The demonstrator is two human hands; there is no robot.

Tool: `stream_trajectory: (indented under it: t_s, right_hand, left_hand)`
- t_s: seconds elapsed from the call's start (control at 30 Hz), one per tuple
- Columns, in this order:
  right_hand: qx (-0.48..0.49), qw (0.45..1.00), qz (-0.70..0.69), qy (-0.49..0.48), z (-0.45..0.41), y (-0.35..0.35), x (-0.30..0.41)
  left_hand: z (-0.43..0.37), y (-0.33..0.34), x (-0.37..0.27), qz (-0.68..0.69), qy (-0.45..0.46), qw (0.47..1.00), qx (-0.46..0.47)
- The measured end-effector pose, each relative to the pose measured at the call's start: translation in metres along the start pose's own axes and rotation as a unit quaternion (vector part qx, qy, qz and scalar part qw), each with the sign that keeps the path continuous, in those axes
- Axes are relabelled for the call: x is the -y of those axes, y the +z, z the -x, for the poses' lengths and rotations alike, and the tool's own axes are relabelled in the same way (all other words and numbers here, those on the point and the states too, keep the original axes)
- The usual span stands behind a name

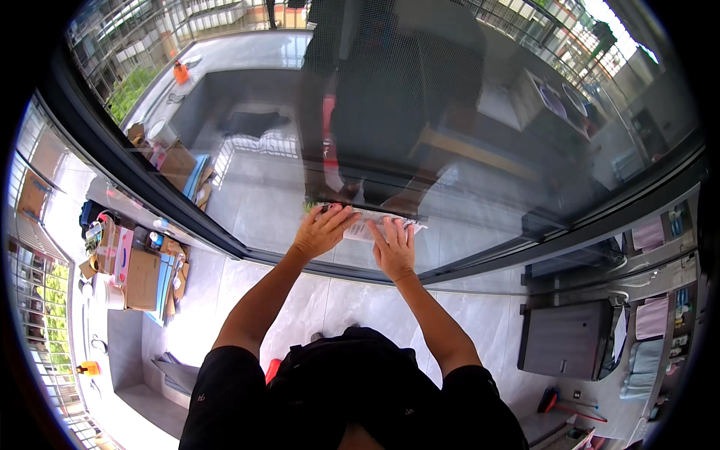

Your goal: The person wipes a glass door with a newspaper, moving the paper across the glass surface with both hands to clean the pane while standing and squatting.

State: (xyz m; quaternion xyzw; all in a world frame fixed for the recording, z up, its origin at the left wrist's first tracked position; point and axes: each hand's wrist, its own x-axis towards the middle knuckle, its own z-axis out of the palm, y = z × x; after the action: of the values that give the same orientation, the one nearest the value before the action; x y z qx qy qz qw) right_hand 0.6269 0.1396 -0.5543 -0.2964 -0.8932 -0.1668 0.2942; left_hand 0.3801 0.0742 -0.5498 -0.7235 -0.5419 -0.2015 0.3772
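A large pane of dark-framed glass stands before me, reflecting my body and the room behind. Low on it lies a strip of folded printed paper, which looks like newspaper and bears writing and coloured pictures. My left hand holds the paper's left part against the glass, fingers stretched towards the right. On the right part, my right hand presses with its fingers spread and pointing up. Both palms face the pane, so the undersides of the fingers are hidden. The paper's right end sticks out past my right hand.
The dark door frame curves below the glass. Cardboard boxes and flattened board stand at left, near an orange bottle on a ledge. At right are a dark grey cabinet-like appliance, hanging towels and a red-handled broom.
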Motion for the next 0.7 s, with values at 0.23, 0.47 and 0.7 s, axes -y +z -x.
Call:
stream_trajectory:
  t_s: [0.23,0.47,0.7]
  right_hand:
    - [0.062,0.996,-0.053,0.02,0.001,-0.021,0.009]
    - [-0.115,0.972,-0.142,0.149,-0.021,-0.069,-0.02]
    - [-0.145,0.978,-0.074,0.128,-0.033,-0.076,-0.039]
  left_hand:
    - [0.009,-0.003,-0.014,0.016,-0.031,0.999,0.04]
    - [0.007,-0.013,-0.02,0.032,-0.046,0.997,0.056]
    - [-0.003,-0.036,-0.02,0.054,-0.061,0.993,0.08]
